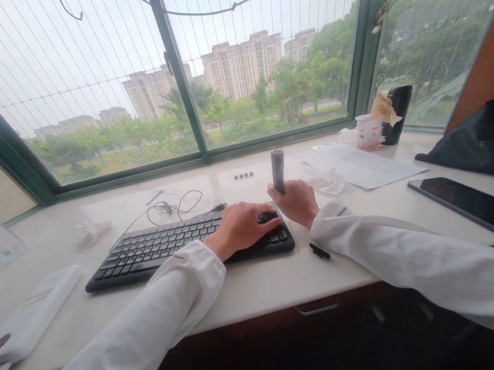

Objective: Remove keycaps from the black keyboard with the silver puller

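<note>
Right now, from the head view, your left hand [240,229] lies across the right end of a black keyboard [146,259] at twelve o'clock, fingers pressed together on the keys, wrist low. Your right hand [295,202], just beside it, curls its fingers around a dark metal cylinder [278,168], gripping low so it stands upright with its top clear, forearm reaching in from four o'clock.

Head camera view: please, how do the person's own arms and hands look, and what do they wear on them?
Both arms are covered by loose, creased white long sleeves, the left sleeve and the right sleeve, which end in cuffs at the wrists. The left hand and right hand are bare, without gloves, and no cables run along them.
</note>
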A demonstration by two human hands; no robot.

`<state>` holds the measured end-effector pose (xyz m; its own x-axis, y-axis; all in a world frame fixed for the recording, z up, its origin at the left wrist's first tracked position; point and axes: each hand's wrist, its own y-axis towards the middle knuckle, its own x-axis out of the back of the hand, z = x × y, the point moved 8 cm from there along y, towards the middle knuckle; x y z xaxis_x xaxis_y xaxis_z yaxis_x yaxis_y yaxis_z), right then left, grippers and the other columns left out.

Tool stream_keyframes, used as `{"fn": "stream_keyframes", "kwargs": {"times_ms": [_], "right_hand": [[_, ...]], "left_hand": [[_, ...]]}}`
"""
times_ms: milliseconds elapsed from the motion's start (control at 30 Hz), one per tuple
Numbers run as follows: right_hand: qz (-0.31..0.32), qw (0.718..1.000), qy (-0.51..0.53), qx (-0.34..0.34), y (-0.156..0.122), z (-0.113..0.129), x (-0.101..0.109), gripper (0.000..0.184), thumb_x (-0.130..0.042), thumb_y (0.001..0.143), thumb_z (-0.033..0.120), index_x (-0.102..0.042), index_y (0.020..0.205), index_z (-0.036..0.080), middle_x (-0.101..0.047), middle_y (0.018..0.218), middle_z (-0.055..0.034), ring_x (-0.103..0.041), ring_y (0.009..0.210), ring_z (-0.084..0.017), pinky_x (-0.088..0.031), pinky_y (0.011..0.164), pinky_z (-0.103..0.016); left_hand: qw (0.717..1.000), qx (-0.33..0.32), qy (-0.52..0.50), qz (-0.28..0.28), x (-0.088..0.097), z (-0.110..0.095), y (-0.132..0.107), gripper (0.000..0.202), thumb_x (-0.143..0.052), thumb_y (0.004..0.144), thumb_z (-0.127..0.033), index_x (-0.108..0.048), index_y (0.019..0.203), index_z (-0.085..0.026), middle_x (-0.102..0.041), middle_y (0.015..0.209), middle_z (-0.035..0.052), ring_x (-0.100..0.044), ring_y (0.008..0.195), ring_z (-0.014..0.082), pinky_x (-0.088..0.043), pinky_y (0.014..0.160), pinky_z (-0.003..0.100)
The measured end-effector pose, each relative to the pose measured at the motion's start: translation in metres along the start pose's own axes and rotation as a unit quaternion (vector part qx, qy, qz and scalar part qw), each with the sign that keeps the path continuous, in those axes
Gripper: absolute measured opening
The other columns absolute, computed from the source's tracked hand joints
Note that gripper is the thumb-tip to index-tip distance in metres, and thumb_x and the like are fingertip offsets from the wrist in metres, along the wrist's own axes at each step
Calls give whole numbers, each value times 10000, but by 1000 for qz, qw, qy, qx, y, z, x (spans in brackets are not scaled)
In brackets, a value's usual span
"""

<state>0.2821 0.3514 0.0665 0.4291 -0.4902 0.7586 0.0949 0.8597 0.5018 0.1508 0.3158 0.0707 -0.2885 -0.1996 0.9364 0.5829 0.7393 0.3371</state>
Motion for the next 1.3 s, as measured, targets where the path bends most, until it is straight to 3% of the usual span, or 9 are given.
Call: {"fn": "stream_keyframes", "kwargs": {"times_ms": [233, 367, 467, 633, 767, 900, 1033, 1133, 1300], "right_hand": [[-5, 996, 92, -18, 8, -5, 0, 481, -401, 914, 513, -637, 637, 198, -652, 647, -78, -560, 642, -197, -254, 568, -294], [-4, 984, 177, -1, 11, -4, -1, 419, -442, 896, 536, -580, 674, 209, -583, 606, -6, -499, 604, -157, -290, 588, -277], [24, 968, 249, -9, 15, -7, -6, 445, -492, 861, 584, -506, 637, 201, -497, 571, 21, -432, 573, -134, -306, 578, -272], [73, 952, 291, -56, 20, -15, -16, 512, -514, 815, 673, -488, 631, 197, -467, 581, 19, -409, 575, -133, -316, 557, -281], [78, 951, 293, -64, 20, -17, -16, 518, -508, 811, 683, -520, 645, 192, -500, 598, 8, -438, 578, -139, -333, 561, -284], [77, 952, 287, -77, 20, -20, -15, 520, -517, 808, 679, -566, 660, 182, -545, 612, -14, -465, 581, -146, -348, 581, -289], [90, 944, 301, -96, 20, -23, -20, 548, -512, 808, 700, -621, 720, 170, -532, 592, -2, -444, 555, -133, -346, 597, -289], [108, 938, 317, -90, 20, -21, -23, 568, -536, 781, 724, -640, 732, 167, -487, 562, 21, -408, 539, -118, -327, 577, -280], [136, 915, 371, -85, 18, -17, -27, 577, -556, 762, 740, -615, 722, 168, -409, 511, 47, -351, 490, -101, -284, 517, -268]], "left_hand": [[989, -145, 18, -16, 18, -41, -11, 439, -391, 969, -555, -692, 1144, -287, -734, 954, 45, -669, 878, 202, -422, 647, 256], [964, -263, -23, 16, 11, -70, -24, 389, -414, 988, -479, -623, 1261, -297, -718, 1113, 33, -633, 1028, 186, -427, 665, 248], [949, -310, -42, 38, 4, -79, -30, 366, -446, 991, -416, -592, 1305, -298, -690, 1209, 36, -601, 1105, 185, -444, 688, 253], [945, -317, -69, 39, 2, -78, -30, 282, -464, 988, -378, -688, 1122, -271, -722, 1125, 22, -618, 1040, 167, -461, 735, 254], [954, -295, -53, 23, 3, -74, -28, 278, -447, 995, -323, -710, 1027, -237, -744, 992, 22, -629, 968, 154, -445, 663, 244], [964, -261, -47, -10, 8, -72, -26, 314, -431, 999, -360, -679, 1161, -255, -735, 968, 35, -631, 941, 151, -425, 591, 234], [945, -321, -60, 11, 8, -86, -34, 386, -418, 1004, -386, -556, 1350, -283, -688, 1208, 32, -620, 1003, 157, -465, 640, 244], [931, -358, -62, 39, 5, -93, -39, 374, -440, 998, -352, -557, 1348, -289, -637, 1313, 5, -606, 1076, 166, -487, 702, 262], [935, -339, -96, 45, 3, -88, -36, 317, -495, 972, -373, -629, 1246, -287, -696, 1198, 25, -624, 1081, 173, -501, 787, 270]]}}
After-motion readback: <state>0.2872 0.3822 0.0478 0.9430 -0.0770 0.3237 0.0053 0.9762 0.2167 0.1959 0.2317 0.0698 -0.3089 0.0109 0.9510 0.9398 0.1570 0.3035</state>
